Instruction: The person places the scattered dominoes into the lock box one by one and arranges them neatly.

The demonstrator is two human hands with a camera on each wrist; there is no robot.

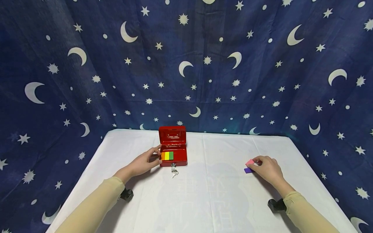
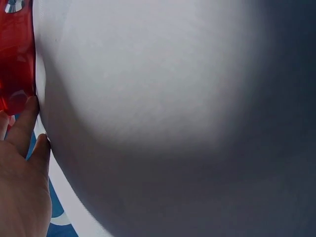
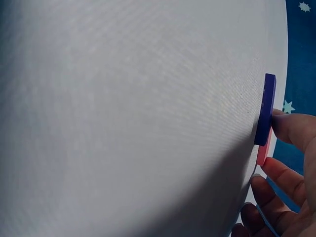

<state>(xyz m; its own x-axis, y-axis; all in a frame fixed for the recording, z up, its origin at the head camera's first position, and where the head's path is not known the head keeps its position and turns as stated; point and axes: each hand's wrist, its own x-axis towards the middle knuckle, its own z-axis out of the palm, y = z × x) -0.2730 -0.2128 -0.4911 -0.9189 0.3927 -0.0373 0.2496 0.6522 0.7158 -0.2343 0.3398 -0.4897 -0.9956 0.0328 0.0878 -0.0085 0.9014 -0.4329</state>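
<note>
A small red cash box [image 1: 180, 158] stands on the table with its lid [image 1: 172, 134] raised. Orange [image 1: 162, 156], yellow [image 1: 167, 156] and green [image 1: 171, 156] flat blocks lie side by side in its left part. My left hand [image 1: 145, 160] rests at the box's left side, thumb near the front corner, fingers fairly straight in the left wrist view. Off to the right, my right hand [image 1: 269, 170] pinches a pink block [image 1: 249, 162] between thumb and fingers. Just in front of it is a purple block [image 1: 248, 170], which partly covers the pink one in the right wrist view.
A padlock [image 1: 173, 167] hangs at the box's front, its keys [image 1: 175, 174] on the white tablecloth [image 1: 209, 194]. Behind the table and along both sides hangs a dark blue curtain [image 1: 209, 81] with moons and stars.
</note>
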